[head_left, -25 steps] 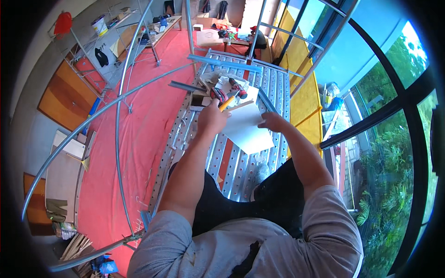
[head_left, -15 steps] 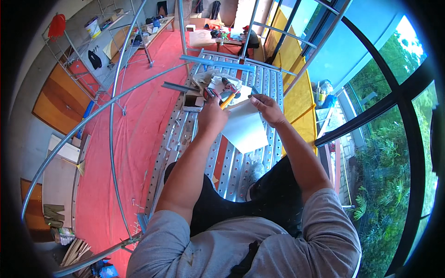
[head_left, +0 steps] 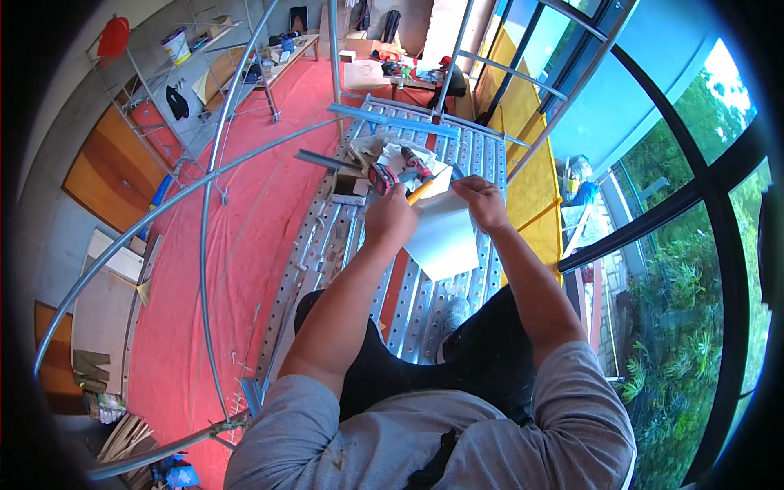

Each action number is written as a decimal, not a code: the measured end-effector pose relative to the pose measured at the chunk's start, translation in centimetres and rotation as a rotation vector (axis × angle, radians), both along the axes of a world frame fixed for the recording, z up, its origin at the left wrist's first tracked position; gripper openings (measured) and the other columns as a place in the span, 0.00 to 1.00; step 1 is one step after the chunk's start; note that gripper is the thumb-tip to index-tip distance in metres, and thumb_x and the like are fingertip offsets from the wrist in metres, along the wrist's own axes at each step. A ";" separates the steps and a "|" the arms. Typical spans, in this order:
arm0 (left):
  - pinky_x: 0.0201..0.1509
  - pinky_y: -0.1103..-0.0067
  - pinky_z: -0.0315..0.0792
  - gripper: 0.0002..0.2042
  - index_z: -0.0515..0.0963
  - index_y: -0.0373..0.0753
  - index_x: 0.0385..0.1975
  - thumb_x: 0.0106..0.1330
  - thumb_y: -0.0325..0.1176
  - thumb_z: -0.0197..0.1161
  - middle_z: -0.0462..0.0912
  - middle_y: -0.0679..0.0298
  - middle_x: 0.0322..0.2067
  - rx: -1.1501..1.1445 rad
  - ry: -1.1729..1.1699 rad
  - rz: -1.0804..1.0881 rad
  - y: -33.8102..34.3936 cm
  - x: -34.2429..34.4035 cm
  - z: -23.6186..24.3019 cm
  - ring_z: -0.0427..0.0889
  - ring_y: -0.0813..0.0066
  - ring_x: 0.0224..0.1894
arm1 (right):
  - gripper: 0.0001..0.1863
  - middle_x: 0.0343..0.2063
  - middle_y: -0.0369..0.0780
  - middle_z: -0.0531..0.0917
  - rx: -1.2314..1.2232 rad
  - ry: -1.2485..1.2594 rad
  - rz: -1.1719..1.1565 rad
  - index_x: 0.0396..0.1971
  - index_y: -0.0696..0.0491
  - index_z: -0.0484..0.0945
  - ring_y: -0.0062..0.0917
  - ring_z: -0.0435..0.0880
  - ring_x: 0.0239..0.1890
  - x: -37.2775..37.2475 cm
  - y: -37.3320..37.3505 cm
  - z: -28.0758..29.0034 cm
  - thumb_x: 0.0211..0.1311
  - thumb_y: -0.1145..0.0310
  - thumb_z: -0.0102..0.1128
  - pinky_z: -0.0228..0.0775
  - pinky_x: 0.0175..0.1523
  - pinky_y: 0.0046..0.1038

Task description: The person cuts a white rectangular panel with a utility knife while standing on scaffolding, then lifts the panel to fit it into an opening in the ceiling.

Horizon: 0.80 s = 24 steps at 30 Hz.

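A white rectangular sheet (head_left: 443, 245) is held tilted above the metal planks, between my two hands. My left hand (head_left: 390, 219) is closed at its left edge. A yellow-orange stick-like tool (head_left: 420, 193) slants out beside those fingers; whether they grip it too is unclear. At the far right corner, my right hand (head_left: 483, 202) pinches the sheet between thumb and fingers. Just beyond my left hand is a red and black power tool (head_left: 381, 177). A red and black drill (head_left: 418, 166) rests beside it on crumpled pale wrapping (head_left: 371, 149).
Perforated metal planks (head_left: 327, 253) form the platform under me. An open box (head_left: 349, 189) and a metal channel (head_left: 322, 158) lie to the left. Curved scaffold tubes (head_left: 204, 245) cross the left side. Yellow sheeting (head_left: 531, 196) and black-framed windows (head_left: 698, 184) border the right.
The whole view has shifted slightly down and right. Both hands still hold the sheet, and the yellow-orange tool sits a little farther right of the power tool.
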<state>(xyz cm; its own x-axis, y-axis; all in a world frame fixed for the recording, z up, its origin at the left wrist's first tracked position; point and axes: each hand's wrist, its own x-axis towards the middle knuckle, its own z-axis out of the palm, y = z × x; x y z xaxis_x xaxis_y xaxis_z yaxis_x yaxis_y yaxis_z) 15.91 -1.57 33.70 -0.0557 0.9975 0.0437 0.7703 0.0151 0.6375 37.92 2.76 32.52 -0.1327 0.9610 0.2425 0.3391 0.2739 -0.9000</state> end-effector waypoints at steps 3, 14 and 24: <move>0.53 0.56 0.77 0.26 0.74 0.34 0.54 0.60 0.40 0.73 0.85 0.43 0.44 -0.074 -0.019 -0.021 -0.3 0.1 1.0 0.84 0.44 0.49 | 0.13 0.39 0.42 0.87 0.152 -0.238 0.003 0.37 0.62 0.87 0.28 0.84 0.42 -0.1 -0.1 1.1 0.65 0.65 0.65 0.74 0.50 0.28; 0.52 0.56 0.77 0.25 0.74 0.35 0.55 0.61 0.41 0.71 0.86 0.43 0.43 -0.036 -0.003 -0.012 0.4 -0.4 -0.1 0.85 0.44 0.47 | 0.22 0.39 0.43 0.86 -0.204 -0.057 0.032 0.54 0.61 0.78 0.28 0.82 0.44 0.3 0.3 -1.1 0.70 0.60 0.65 0.74 0.52 0.31; 0.49 0.54 0.76 0.25 0.77 0.33 0.48 0.70 0.52 0.61 0.84 0.40 0.43 0.134 -0.143 0.142 0.9 -6.1 -0.7 0.83 0.38 0.47 | 0.20 0.37 0.48 0.84 -0.116 -0.286 -0.061 0.46 0.58 0.75 0.35 0.84 0.42 1.5 0.2 -0.8 0.67 0.56 0.65 0.74 0.51 0.34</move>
